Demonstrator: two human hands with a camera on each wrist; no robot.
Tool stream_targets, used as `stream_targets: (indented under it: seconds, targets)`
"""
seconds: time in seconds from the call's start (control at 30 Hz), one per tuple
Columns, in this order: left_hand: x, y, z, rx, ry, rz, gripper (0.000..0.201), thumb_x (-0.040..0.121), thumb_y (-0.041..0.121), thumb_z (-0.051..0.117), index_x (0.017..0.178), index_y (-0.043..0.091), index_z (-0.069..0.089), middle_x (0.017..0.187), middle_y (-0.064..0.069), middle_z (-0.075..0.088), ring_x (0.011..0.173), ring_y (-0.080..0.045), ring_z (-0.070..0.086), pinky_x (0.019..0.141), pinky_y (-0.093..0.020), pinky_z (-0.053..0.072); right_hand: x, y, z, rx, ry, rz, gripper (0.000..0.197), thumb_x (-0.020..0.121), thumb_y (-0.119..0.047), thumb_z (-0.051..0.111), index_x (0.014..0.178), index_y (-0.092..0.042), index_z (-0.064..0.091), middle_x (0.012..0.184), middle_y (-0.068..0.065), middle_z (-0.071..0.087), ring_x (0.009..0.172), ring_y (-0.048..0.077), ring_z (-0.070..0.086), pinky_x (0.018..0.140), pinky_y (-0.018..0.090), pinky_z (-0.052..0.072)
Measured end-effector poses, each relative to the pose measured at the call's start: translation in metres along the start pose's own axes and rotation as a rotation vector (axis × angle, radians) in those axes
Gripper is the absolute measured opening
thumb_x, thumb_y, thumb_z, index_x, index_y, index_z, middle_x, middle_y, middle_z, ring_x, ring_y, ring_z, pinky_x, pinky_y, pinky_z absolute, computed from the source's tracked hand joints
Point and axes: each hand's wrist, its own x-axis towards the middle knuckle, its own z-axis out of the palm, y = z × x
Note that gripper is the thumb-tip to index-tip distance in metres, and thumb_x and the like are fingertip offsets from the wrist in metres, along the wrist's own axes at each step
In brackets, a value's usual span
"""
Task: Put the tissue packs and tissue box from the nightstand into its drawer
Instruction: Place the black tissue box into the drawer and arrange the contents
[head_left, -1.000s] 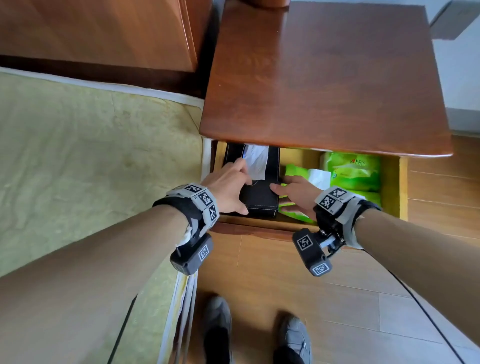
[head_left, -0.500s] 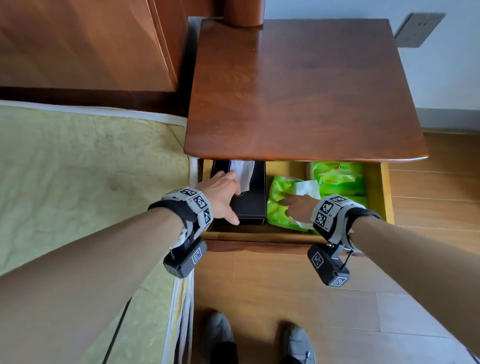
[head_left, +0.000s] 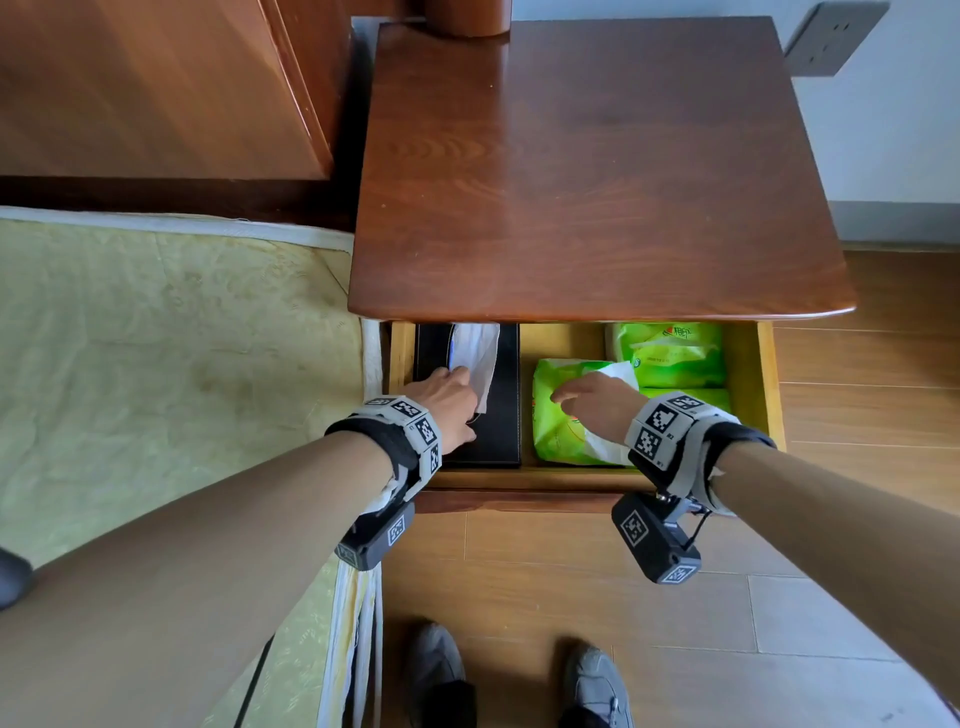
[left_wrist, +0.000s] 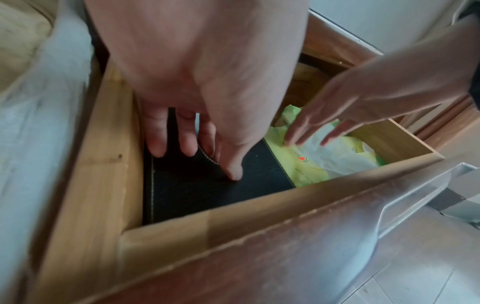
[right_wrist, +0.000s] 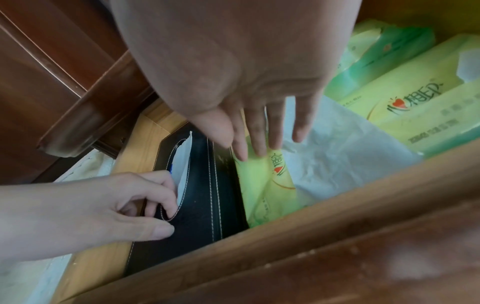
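The nightstand (head_left: 597, 182) top is bare and its drawer (head_left: 748, 384) stands pulled out. A black tissue box (head_left: 501, 426) lies at the drawer's left end, with a white tissue (head_left: 480, 358) poking from its slot. My left hand (head_left: 447, 400) rests on the box (left_wrist: 197, 193); its loosely bent fingers (right_wrist: 166, 197) touch the slot rim and the thumb lies on the lid. A green tissue pack (head_left: 558, 436) lies beside the box. My right hand (head_left: 592, 402) touches this pack (right_wrist: 265, 185) with straight fingers (right_wrist: 262, 144). More green packs (head_left: 670, 353) lie at the back right.
A bed with a pale yellow mattress (head_left: 156, 364) butts against the nightstand's left side, with a wooden headboard (head_left: 156, 88) behind it. A round wooden base (head_left: 462, 18) stands at the nightstand's back edge. A wall socket (head_left: 831, 36) is at the upper right. My shoes (head_left: 436, 670) are on the wood floor.
My right hand has left the black box's right side and moved right onto the green pack. The left hand has stayed on the box, its fingers now at the slot.
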Motion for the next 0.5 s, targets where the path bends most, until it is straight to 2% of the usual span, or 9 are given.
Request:
stream_targets:
  seconds: [0.07,0.13,0.2,0.27,0.37,0.5]
  targets:
    - [0.002,0.002,0.001,0.019,-0.007,-0.009,0.030,0.097,0.031,0.058,0.110,0.005,0.065,0.121,-0.006,0.045,0.115,-0.026,0.045,0.072,-0.036,0.040,0.005,0.004,-0.005,-0.032,0.114,-0.066,0.043,0.089,-0.010,0.043,0.121,-0.025,0.067,0.137,0.008,0.058,0.128,0.028,0.051,0.105,0.031,0.040]
    - [0.005,0.003,0.004,0.013,-0.013,-0.018,0.029,0.097,0.030,0.057,0.109,0.005,0.064,0.121,-0.005,0.047,0.116,-0.026,0.045,0.074,-0.037,0.041,0.012,0.008,-0.009,-0.074,0.149,-0.077,0.053,0.085,-0.010,0.044,0.133,-0.027,0.058,0.147,0.009,0.045,0.139,0.029,0.038,0.112,0.035,0.034]
    - [0.008,0.002,0.004,-0.017,-0.008,-0.019,0.028,0.096,0.029,0.057,0.112,0.006,0.063,0.122,-0.004,0.049,0.119,-0.025,0.045,0.080,-0.038,0.045,0.014,0.007,-0.011,-0.149,0.136,-0.054,0.065,0.083,-0.011,0.044,0.145,-0.030,0.043,0.153,0.009,0.031,0.142,0.031,0.030,0.115,0.039,0.030]
    - [0.011,-0.001,0.006,-0.051,-0.002,-0.011,0.026,0.095,0.021,0.058,0.116,0.006,0.061,0.123,-0.003,0.050,0.121,-0.025,0.044,0.084,-0.037,0.044,0.015,0.012,-0.011,-0.186,0.097,-0.009,0.069,0.083,-0.012,0.042,0.149,-0.032,0.034,0.156,0.009,0.028,0.143,0.033,0.028,0.116,0.043,0.030]
    - [0.013,-0.006,0.013,-0.101,-0.045,-0.022,0.033,0.090,0.013,0.059,0.122,0.009,0.059,0.124,-0.001,0.046,0.119,-0.023,0.043,0.080,-0.034,0.042,0.015,0.019,-0.007,-0.189,0.030,0.024,0.069,0.085,-0.013,0.041,0.151,-0.032,0.031,0.160,0.006,0.025,0.145,0.031,0.028,0.116,0.043,0.030]
    - [0.015,-0.005,0.017,-0.160,-0.088,-0.078,0.041,0.082,0.009,0.060,0.123,0.011,0.052,0.120,-0.004,0.041,0.110,-0.026,0.054,0.085,-0.041,0.052,0.014,0.025,-0.003,-0.204,0.037,0.007,0.066,0.088,-0.010,0.044,0.150,-0.030,0.033,0.158,0.006,0.029,0.142,0.032,0.031,0.114,0.040,0.031]
